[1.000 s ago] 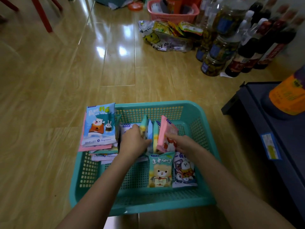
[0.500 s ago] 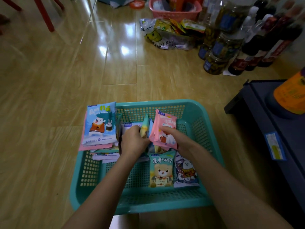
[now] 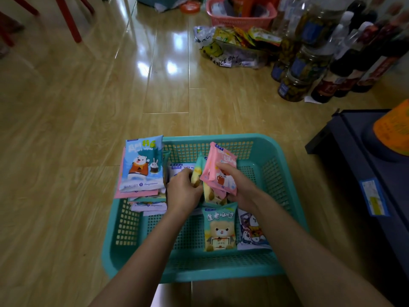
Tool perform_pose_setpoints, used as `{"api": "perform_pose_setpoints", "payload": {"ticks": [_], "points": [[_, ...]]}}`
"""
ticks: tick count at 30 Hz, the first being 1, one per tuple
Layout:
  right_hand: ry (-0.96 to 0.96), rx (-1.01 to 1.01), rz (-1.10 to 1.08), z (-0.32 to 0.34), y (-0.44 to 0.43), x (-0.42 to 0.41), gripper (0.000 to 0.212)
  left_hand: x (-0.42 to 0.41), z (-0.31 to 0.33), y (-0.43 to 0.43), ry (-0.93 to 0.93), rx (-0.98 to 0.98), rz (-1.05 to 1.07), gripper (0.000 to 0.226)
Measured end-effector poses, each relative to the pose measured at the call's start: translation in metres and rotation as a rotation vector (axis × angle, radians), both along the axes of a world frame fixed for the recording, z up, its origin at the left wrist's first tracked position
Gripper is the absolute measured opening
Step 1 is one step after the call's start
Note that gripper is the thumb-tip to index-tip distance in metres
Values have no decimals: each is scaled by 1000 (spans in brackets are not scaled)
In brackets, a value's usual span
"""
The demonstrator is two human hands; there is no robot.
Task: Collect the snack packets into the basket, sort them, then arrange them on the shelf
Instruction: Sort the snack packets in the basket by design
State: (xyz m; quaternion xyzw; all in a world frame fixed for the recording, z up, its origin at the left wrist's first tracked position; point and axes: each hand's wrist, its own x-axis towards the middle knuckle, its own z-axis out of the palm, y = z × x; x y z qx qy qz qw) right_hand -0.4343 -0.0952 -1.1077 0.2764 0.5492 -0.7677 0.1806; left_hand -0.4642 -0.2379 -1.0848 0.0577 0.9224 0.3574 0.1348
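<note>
A teal plastic basket (image 3: 265, 149) sits on the wooden floor in front of me. Over its middle my right hand (image 3: 240, 187) grips a pink snack packet (image 3: 218, 171), tilted up. My left hand (image 3: 182, 191) holds a few upright packets, a yellow-and-teal one (image 3: 197, 171) showing beside it. A stack topped by a blue polar-bear packet (image 3: 143, 165) leans over the basket's left rim. A teal bear packet (image 3: 219, 227) and a white-and-navy packet (image 3: 251, 231) lie flat on the basket floor.
A dark shelf unit (image 3: 363, 173) with a blue label stands at right, an orange container (image 3: 394, 129) on it. Jars and dark bottles (image 3: 309, 69) crowd the far right. A bag of yellow snacks (image 3: 234, 47) and a pink basket (image 3: 241, 16) sit beyond. Red chair legs (image 3: 66, 18) stand far left.
My right hand has pulled the pink packet out of the upright bunch and turned its face toward me. My left hand stays on the remaining packets.
</note>
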Motion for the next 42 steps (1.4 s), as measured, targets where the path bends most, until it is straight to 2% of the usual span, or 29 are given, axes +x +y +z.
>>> {"api": "perform_pose_setpoints", "payload": {"ticks": [6,13,16,18,20,22,23,26,28,32,34,38,42], "points": [[21,-68,-9,2,1,0,23,0,1,-2,-3,99,36,12],[99,-7,0,19,2,-14,21,-1,13,-10,24,224,107,13],[135,-41,-39,27,-3,-20,18,2,19,-13,17,222,126,20],[89,-65,-52,31,-11,-24,17,5,21,-13,-32,150,128,25],[34,-29,-63,31,-24,-28,31,8,20,-13,-89,83,125,23],[-28,28,-104,32,-37,-30,68,10,17,-16,-98,62,106,23],[-45,46,-125,34,-41,-30,75,11,15,-19,-81,70,89,25],[-26,32,-195,37,-46,-30,47,16,12,-27,2,190,58,36],[-11,22,-256,37,-50,-29,39,22,16,-30,58,282,81,41],[-16,206,-343,32,-65,-31,54,38,22,-31,110,353,166,45],[-24,220,-354,32,-68,-31,52,47,21,-29,170,358,159,46],[-41,101,-396,35,-59,-29,35,54,11,-29,424,148,-33,52],[-54,47,-412,41,-49,-24,24,46,4,-37,461,-68,-152,42]]}}
